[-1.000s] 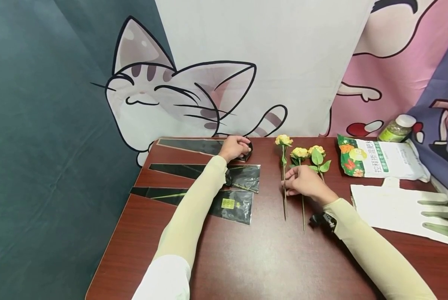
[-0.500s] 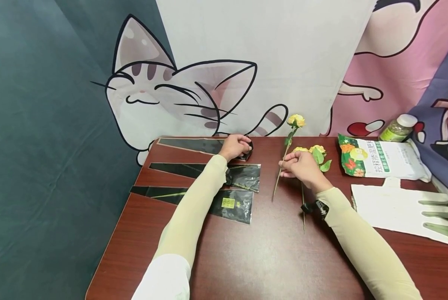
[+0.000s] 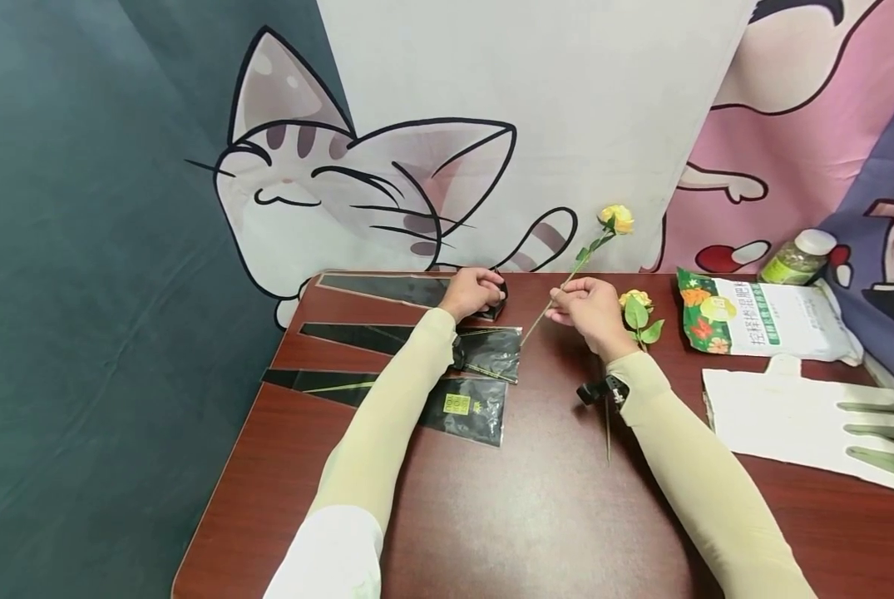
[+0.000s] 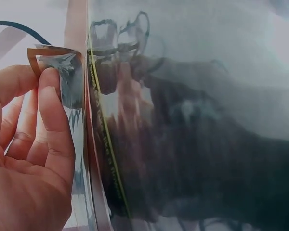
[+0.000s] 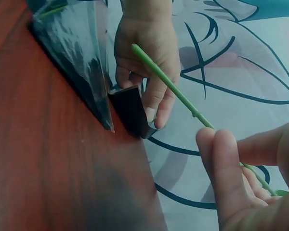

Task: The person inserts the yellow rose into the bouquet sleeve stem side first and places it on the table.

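Note:
At the table's back edge, my left hand (image 3: 475, 293) pinches the wide end of a dark, clear-fronted flower sleeve (image 3: 387, 288). The left wrist view has thumb and finger on its rim, and in the right wrist view its mouth (image 5: 127, 108) gapes. My right hand (image 3: 589, 309) pinches a yellow rose (image 3: 617, 219) by its stem between thumb and fingers. The bloom tilts up to the right; the bare stem end (image 5: 149, 62) points left toward the sleeve, apart from it. Another yellow rose (image 3: 636, 301) lies behind my right hand, and a further stem (image 3: 608, 437) shows below the wrist.
Two more flower sleeves lie flat in front, a middle one (image 3: 502, 353) and a nearer one (image 3: 484, 420). To the right are a fertilizer bag (image 3: 779, 320), a jar with a white lid (image 3: 797, 258) and a white glove (image 3: 783, 416). A printed cloth hangs behind the table.
My right hand has lifted the rose off the table and moved left and up with it. Its bloom has swung rightward, its stem end leftward. The left hand stays at the sleeve.

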The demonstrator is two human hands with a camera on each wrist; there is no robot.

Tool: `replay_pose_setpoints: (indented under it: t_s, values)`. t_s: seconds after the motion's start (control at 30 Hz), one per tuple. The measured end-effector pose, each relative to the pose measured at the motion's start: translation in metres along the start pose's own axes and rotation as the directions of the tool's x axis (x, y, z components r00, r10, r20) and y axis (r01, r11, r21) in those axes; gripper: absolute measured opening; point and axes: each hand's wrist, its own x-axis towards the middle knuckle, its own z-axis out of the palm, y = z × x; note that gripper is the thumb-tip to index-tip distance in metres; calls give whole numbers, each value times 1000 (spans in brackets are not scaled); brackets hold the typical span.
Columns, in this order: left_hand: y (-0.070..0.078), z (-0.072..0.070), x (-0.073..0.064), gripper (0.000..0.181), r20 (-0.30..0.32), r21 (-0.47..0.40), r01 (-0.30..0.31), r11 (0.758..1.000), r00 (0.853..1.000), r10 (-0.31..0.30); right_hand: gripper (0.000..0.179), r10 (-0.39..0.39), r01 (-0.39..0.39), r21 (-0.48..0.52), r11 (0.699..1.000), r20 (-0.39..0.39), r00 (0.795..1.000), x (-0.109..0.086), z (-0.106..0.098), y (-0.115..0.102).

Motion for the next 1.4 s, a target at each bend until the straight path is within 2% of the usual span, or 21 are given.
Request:
replay_pose_setpoints:
  t_s: [0.17, 0.3, 0.47, 0.7, 0.9, 1.0, 1.4]
  values:
    - [-2, 0, 1, 27, -4, 6, 0, 1000, 1000, 0, 18, -11, 17, 81, 997, -74, 997, 12, 10, -4]
    - [-2, 0, 3, 27, -1, 5, -6, 1000, 1000, 6, 17, -27, 42, 108, 993, -142, 989, 22, 18, -5]
    - [-3, -1, 2, 28, 3, -4, 4, 1000, 1000, -4, 19, -53, 70, 76, 995, -211, 976, 32, 29, -5]
    - [-2, -3, 2, 35, 8, -15, -8, 1000, 1000, 8, 19, -110, 129, 39, 991, -324, 940, 45, 39, 1]
    - [-3, -4, 2, 35, 11, -2, -15, 1000, 1000, 15, 17, -114, 138, 36, 990, -389, 914, 53, 40, 9]
    - [-2, -3, 3, 33, 6, 0, -16, 1000, 1000, 16, 17, -112, 143, 47, 989, -402, 909, 55, 39, 12]
    - [4, 3, 5, 34, -13, -4, -45, 999, 999, 45, 17, -115, 129, 8, 992, -388, 914, 53, 49, 23]
